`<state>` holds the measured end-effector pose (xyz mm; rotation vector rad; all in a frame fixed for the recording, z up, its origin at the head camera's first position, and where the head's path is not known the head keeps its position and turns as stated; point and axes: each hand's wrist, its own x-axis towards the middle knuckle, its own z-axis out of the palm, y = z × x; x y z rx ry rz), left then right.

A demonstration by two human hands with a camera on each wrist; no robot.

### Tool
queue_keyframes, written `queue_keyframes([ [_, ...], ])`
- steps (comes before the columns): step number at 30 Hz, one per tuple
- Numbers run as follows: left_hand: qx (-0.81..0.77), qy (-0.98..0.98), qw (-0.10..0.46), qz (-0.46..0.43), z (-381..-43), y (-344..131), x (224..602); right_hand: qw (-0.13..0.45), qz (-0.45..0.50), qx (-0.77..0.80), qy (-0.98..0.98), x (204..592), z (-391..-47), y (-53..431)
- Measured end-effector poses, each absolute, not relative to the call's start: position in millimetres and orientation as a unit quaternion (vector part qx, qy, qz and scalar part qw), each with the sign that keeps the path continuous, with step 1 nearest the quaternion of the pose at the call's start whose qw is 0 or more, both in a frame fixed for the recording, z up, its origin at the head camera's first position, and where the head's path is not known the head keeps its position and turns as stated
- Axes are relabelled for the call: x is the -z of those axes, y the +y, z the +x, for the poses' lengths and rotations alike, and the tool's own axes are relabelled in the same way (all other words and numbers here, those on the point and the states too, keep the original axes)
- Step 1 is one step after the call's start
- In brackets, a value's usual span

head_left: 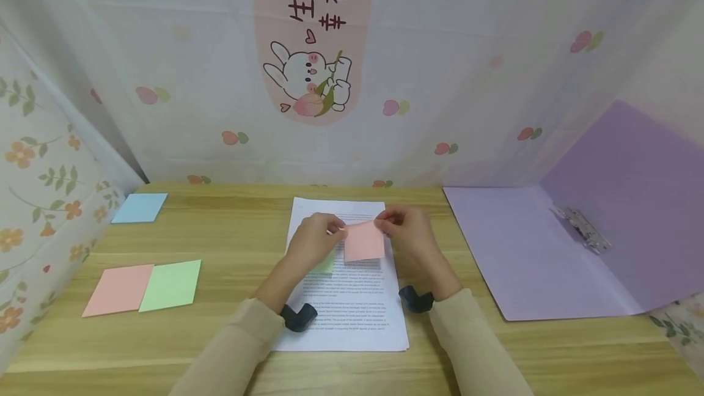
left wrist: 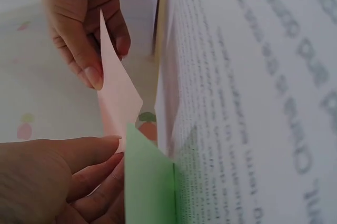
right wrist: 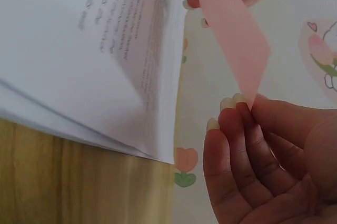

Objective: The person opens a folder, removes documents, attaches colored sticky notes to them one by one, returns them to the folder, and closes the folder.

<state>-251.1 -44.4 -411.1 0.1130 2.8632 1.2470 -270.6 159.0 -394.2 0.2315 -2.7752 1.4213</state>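
A single pink sticky note (head_left: 364,242) is held up over the printed sheets (head_left: 352,316) by both hands. My left hand (head_left: 315,238) pinches its left corner between thumb and fingertips. At the opposite upper corner, my right hand (head_left: 409,231) pinches it the same way. In the right wrist view the pink note (right wrist: 237,34) slants between the two hands, apart from the paper. A green sticky note (left wrist: 147,176) stands out from the page close to my left fingers; in the head view that green note (head_left: 326,263) is partly covered by my left hand.
Left of the sheets lie a pink note pad (head_left: 118,289) and a green note pad (head_left: 172,286) side by side. A blue note pad (head_left: 140,208) is farther back. To the right, an open purple folder (head_left: 506,249) with a metal clip (head_left: 582,229) leans against the curtain.
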Motion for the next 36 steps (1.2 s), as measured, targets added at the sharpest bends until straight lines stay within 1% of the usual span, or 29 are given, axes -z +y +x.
queue_keyframes([
  [5, -0.396, 0.918, 0.012, 0.031, -251, -44, 414, -0.01, 0.064, -0.481, -0.874, 406, -276, 158],
  [12, -0.371, 0.927, 0.04, 0.038, -249, -46, 413, -0.019, 0.073, -0.468, -0.88, 416, -281, 155],
  [16, -0.362, 0.93, 0.047, 0.05, -249, -45, 413, -0.012, 0.076, -0.458, -0.886, 419, -282, 156],
  [21, -0.341, 0.937, 0.041, 0.062, -249, -44, 414, 0.001, 0.079, -0.443, -0.893, 422, -284, 156],
  [31, -0.301, 0.95, 0.047, 0.066, -245, -40, 410, 0.016, 0.071, -0.411, -0.909, 428, -287, 153],
  [36, -0.294, 0.95, 0.064, 0.083, -244, -42, 412, 0.013, 0.068, -0.405, -0.912, 428, -288, 152],
])
